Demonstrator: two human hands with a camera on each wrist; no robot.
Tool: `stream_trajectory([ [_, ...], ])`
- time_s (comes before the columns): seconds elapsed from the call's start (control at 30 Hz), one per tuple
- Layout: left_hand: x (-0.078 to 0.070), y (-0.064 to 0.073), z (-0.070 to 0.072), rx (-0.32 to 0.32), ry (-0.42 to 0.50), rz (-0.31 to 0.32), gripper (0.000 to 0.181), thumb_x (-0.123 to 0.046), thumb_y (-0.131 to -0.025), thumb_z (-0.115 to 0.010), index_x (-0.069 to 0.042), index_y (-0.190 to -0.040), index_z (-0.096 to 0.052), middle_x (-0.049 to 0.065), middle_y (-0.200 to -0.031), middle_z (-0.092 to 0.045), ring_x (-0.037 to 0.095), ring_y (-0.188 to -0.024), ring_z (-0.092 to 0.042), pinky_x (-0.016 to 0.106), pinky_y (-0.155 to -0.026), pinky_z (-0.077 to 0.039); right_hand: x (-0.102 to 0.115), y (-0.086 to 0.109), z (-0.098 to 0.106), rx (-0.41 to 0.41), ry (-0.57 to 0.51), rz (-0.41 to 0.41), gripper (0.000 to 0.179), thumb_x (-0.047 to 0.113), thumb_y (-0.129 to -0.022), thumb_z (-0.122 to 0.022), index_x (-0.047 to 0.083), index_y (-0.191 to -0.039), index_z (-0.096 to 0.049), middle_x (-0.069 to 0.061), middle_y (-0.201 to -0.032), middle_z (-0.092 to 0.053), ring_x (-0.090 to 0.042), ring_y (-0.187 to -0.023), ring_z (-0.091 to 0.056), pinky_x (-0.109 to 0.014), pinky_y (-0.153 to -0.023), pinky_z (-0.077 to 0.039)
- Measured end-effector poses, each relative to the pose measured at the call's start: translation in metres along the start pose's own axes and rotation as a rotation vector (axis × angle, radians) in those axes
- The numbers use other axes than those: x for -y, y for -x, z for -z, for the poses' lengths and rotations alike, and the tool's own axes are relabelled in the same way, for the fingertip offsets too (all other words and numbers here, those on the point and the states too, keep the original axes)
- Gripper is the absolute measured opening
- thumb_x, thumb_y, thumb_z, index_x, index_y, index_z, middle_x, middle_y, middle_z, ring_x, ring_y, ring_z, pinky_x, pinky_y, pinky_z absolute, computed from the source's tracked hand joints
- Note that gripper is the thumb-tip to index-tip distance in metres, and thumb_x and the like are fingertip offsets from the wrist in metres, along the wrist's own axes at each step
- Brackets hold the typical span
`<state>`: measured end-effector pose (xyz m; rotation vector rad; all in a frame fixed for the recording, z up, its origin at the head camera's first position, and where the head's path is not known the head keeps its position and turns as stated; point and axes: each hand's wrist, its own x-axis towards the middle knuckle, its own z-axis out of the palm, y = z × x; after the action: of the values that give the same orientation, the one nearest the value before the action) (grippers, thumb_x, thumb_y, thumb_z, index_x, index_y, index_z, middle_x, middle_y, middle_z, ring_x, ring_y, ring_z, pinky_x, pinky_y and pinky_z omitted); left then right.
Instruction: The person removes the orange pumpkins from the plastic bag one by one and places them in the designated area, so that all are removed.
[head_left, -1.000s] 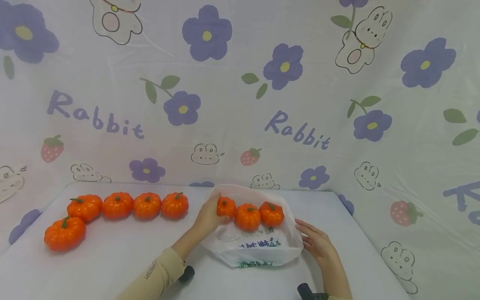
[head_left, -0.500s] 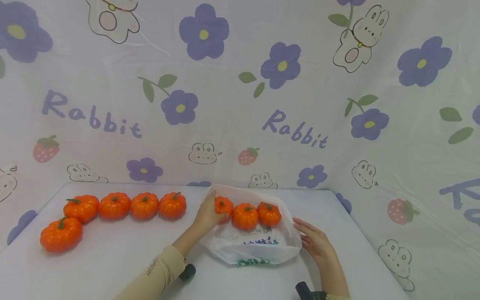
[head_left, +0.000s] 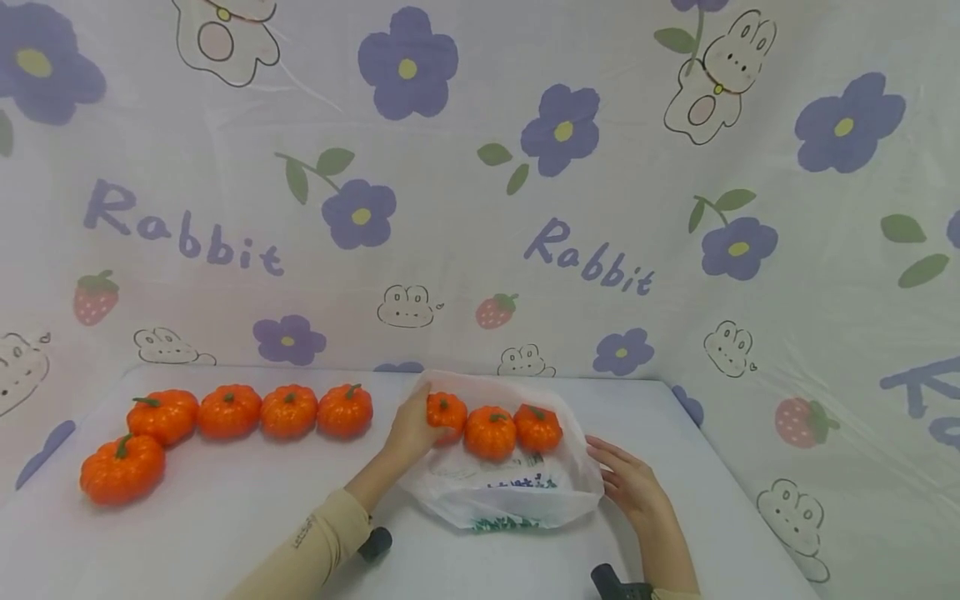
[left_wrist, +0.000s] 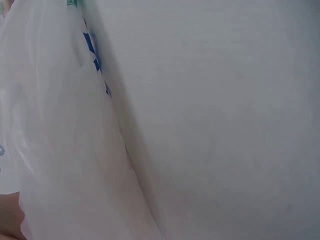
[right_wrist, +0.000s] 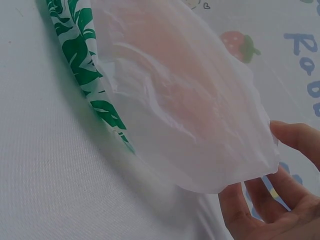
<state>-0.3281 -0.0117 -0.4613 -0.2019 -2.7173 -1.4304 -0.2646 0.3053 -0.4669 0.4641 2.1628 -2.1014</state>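
Observation:
A white plastic bag [head_left: 517, 508] with green and blue print lies mouth-up on the table. Inside it three orange toy pumpkins form a row: a left one [head_left: 447, 412], a middle one [head_left: 491, 433] and a right one [head_left: 538, 427]. My left hand [head_left: 411, 429] reaches in at the bag's left side and holds the left pumpkin, its thumb across the lower front; its other fingertips are mostly hidden. On the opposite side, my right hand [head_left: 637, 487] touches the bag's rim with fairly straight, spread fingers. In the right wrist view, the bag's edge partly covers those fingertips.
Left of the bag, a row of several more pumpkins [head_left: 288, 411] runs along the back of the white table [head_left: 247, 508]. One pumpkin [head_left: 123, 469] sits nearer the front at the far left. Behind the table hangs a rabbit-and-flower printed curtain [head_left: 450, 275].
My left hand has shifted slightly left, and a little more of the left pumpkin's side shows. My right hand and the bag stay nearly still; the head view has turned slightly.

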Motion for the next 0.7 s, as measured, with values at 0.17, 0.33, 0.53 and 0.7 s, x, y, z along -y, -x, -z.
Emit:
stream_trajectory([
  [0.17,0.0005,-0.0008,-0.0009,0.004,0.000,0.003,0.081,-0.003,-0.084,-0.073,0.006,-0.150,-0.027,0.024,-0.153,-0.037,0.039,-0.142,-0.038,0.051,-0.117,-0.034,0.0002,-0.0012,0.0000,-0.009,-0.009,-0.001,0.053,0.033,-0.090,-0.070,0.012,-0.137,-0.058,-0.011,-0.152,-0.041,-0.021,-0.115,-0.053,-0.045,-0.118,-0.036],
  [0.33,-0.0005,-0.0008,0.0000,0.014,-0.008,0.023,0.080,-0.004,-0.084,-0.073,0.006,-0.150,-0.027,0.023,-0.153,-0.037,0.038,-0.142,-0.038,0.051,-0.117,-0.034,0.0002,-0.0013,-0.0002,-0.004,-0.008,-0.002,0.055,0.033,-0.090,-0.069,0.011,-0.139,-0.055,-0.013,-0.155,-0.038,-0.025,-0.121,-0.049,-0.047,-0.120,-0.033],
  [0.53,-0.0004,0.0004,0.0025,0.010,-0.032,0.005,0.078,-0.005,-0.085,-0.073,0.007,-0.149,-0.029,0.024,-0.152,-0.038,0.039,-0.141,-0.039,0.051,-0.117,-0.034,0.0012,-0.0011,-0.0002,0.001,-0.002,-0.005,0.055,0.033,-0.091,-0.068,0.011,-0.140,-0.054,-0.012,-0.155,-0.038,-0.024,-0.121,-0.050,-0.047,-0.120,-0.033],
  [0.7,0.0012,0.0038,0.0054,0.018,-0.022,-0.002,0.077,-0.007,-0.086,-0.072,0.005,-0.149,-0.031,0.023,-0.153,-0.038,0.039,-0.141,-0.039,0.051,-0.117,-0.035,0.0013,-0.0012,-0.0001,-0.007,0.001,-0.007,0.055,0.033,-0.091,-0.068,0.011,-0.139,-0.054,-0.012,-0.154,-0.039,-0.021,-0.116,-0.053,-0.045,-0.119,-0.035],
])
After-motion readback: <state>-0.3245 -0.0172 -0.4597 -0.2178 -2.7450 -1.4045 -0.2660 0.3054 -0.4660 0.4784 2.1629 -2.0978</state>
